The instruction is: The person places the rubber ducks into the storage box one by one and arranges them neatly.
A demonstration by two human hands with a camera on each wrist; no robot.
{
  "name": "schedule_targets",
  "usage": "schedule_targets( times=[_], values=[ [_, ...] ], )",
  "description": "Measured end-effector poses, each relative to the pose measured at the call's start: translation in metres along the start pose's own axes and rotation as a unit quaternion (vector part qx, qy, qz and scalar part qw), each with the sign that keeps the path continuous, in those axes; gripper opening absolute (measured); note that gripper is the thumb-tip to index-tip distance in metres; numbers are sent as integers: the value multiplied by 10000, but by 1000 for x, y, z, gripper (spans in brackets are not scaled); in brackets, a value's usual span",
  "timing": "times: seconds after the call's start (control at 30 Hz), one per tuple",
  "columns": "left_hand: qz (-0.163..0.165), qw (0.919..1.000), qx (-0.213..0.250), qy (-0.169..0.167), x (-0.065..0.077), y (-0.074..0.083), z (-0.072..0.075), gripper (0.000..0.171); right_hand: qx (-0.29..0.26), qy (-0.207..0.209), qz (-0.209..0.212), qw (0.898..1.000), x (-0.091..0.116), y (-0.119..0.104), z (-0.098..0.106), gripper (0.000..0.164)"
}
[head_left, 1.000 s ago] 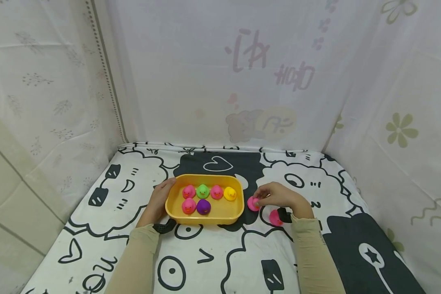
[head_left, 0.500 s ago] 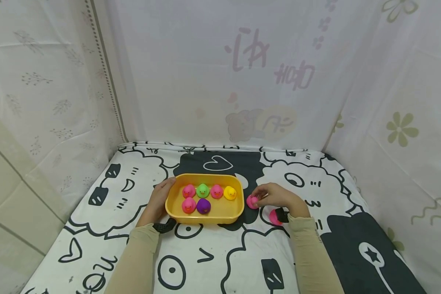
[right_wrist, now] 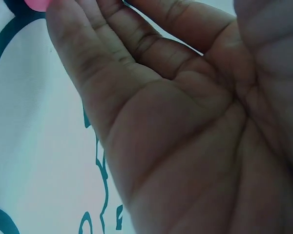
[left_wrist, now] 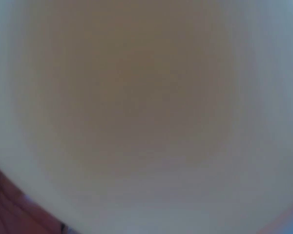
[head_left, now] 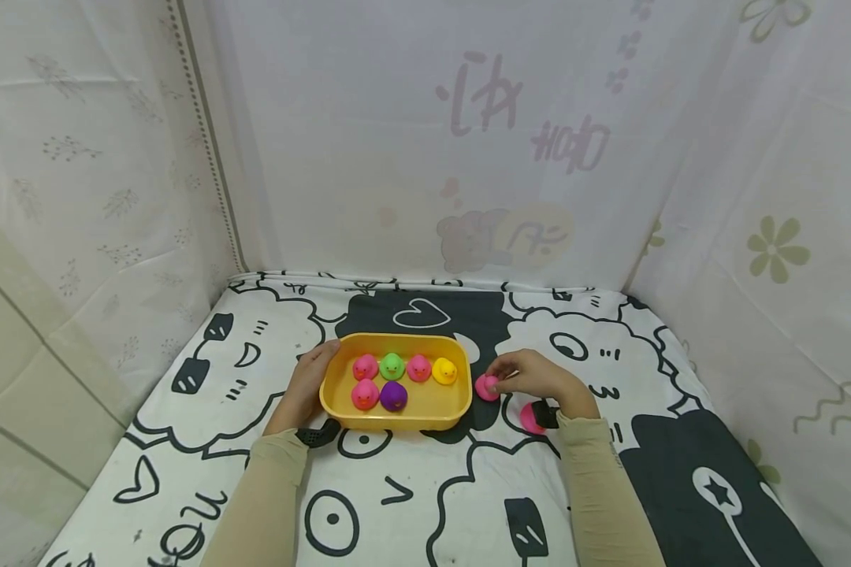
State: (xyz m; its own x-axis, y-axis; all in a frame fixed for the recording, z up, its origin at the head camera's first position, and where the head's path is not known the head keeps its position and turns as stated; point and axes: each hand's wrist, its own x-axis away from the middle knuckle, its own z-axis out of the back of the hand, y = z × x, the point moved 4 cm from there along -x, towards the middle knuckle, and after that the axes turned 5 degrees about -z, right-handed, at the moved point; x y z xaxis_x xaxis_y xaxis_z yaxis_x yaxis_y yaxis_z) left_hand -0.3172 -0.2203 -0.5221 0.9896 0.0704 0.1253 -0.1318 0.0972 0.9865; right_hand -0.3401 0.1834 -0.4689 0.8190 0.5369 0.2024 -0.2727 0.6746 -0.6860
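In the head view my left hand grips the left end of a yellow tray, thumb at the rim. Inside stand small rubber ducks in two rows: pink ducks, a green duck, a yellow duck and a purple duck. Just right of the tray, my right hand pinches a pink rubber duck low over the cloth. Its pink edge peeks into the right wrist view's top corner. A blurred pale surface fills most of the left wrist view.
Another pink toy lies under the right wrist, partly hidden by the black wrist strap. A black-and-white cartoon cloth covers the table. Pale printed curtains enclose the back and both sides.
My right hand has shifted slightly left toward the tray, and the pink rubber duck in its fingers moved with it. The left hand and the tray keep their place.
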Motion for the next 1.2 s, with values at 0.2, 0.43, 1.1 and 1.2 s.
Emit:
schedule_targets(
  times=[0.2, 0.43, 1.1, 1.2],
  values=[
    [89, 9999, -15, 58, 0, 0, -1, 76, -10, 44, 36, 10000, -1, 2, 1, 24],
    [86, 9999, -20, 83, 1, 0, -1, 78, -113, 480, 111, 9987, 1, -1, 9, 27],
    [71, 9997, -116, 180, 2, 2, -1, 78, -548, 1066, 669, 9905, 10, -25, 20, 32],
    [71, 9998, -46, 187, 2, 2, -1, 76, -653, 1036, 900, 9884, 7, -32, 18, 31]
  ],
)
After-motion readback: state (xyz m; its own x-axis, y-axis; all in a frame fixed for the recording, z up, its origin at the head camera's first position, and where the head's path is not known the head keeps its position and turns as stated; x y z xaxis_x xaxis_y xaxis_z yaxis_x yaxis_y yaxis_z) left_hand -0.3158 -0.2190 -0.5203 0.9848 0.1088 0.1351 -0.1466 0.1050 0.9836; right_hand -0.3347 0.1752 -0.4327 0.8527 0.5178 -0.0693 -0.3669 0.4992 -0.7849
